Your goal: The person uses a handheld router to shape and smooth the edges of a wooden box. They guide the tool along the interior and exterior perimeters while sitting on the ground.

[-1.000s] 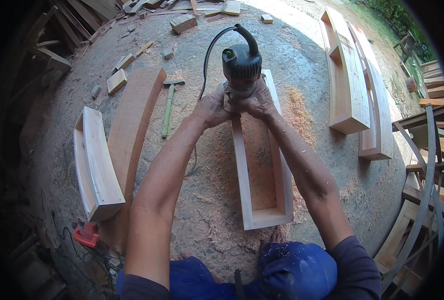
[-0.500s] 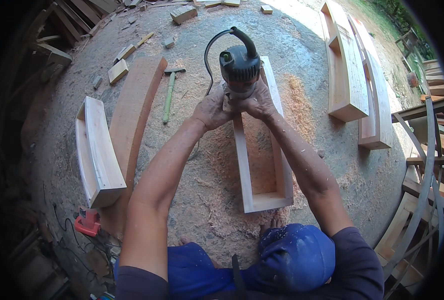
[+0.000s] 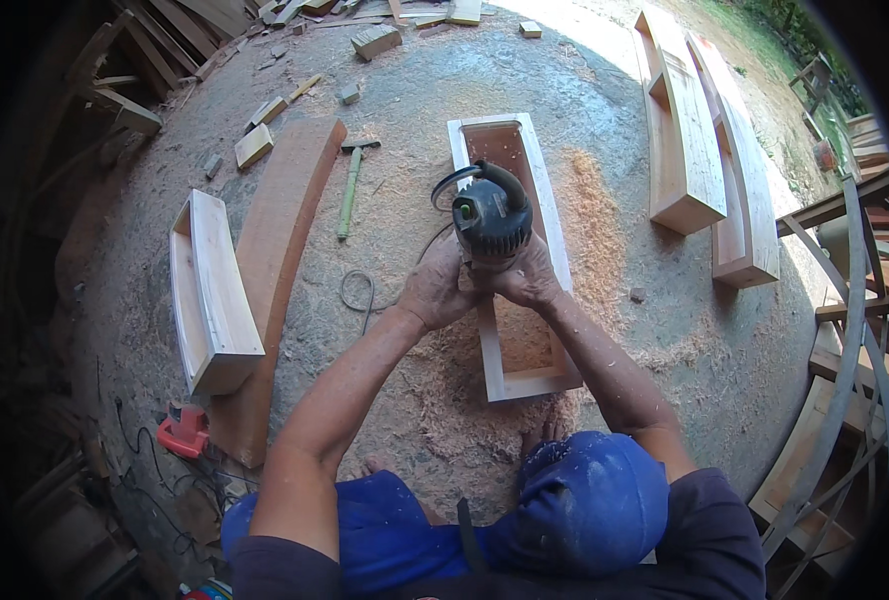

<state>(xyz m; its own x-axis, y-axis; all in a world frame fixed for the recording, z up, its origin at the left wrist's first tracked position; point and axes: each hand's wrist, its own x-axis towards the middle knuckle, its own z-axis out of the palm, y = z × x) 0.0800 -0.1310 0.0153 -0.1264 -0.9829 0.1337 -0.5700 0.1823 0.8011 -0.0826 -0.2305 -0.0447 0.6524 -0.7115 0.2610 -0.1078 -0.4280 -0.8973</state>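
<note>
Both of my hands grip a black corded router [image 3: 492,215] low on its body. My left hand [image 3: 435,287] wraps its left side, and my right hand [image 3: 530,276] closes round the right side. Beneath the tool lies a long, pale wooden box frame [image 3: 545,190] on the floor, its length running away from me. The router sits over the frame's left rail, near the middle of its length. My hands and the motor hide the router's base and bit. From the motor's top the cord arches back, and a loop of it [image 3: 358,290] rests on the floor to the left.
Left of the frame are a green-handled hammer [image 3: 349,195], a thick brown plank [image 3: 290,215], a curved wooden box [image 3: 230,290] and a red power tool [image 3: 183,430]. Two curved boxes [image 3: 690,130] stand at right. Shavings [image 3: 595,220] cover the floor; offcuts [image 3: 376,41] lie at the back.
Held in both hands, the router has come toward me along the frame's left rail. The frame's far end now shows, and a cord loop appears on the floor at left.
</note>
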